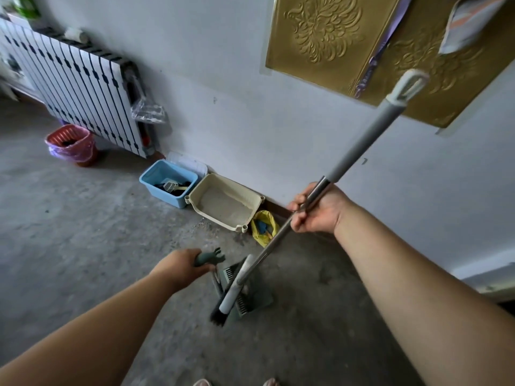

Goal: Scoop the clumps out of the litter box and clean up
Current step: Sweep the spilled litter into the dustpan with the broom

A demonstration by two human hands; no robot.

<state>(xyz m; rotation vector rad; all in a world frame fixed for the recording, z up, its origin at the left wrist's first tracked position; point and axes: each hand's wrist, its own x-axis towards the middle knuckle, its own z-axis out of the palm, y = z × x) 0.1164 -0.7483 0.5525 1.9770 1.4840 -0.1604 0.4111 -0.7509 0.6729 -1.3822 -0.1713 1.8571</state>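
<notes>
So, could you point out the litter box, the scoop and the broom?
litter box [234, 187], head view, on its far rim.
scoop [170, 186], head view, on its slotted head.
broom [359, 147], head view, on its grey handle.

Right hand [316, 208]: closed round the steel stretch of the broom pole [362, 143], fingers curled over it, palm side facing the camera. Right forearm: bare, stretched from the lower right up to the pole. Left hand [181, 264]: left of the pole's lower end, knuckles up, fingers wrapped round a green dustpan handle [209, 259]. Left forearm: bare, reaching in from the lower left. Hands well apart, on opposite sides of the pole.
</notes>
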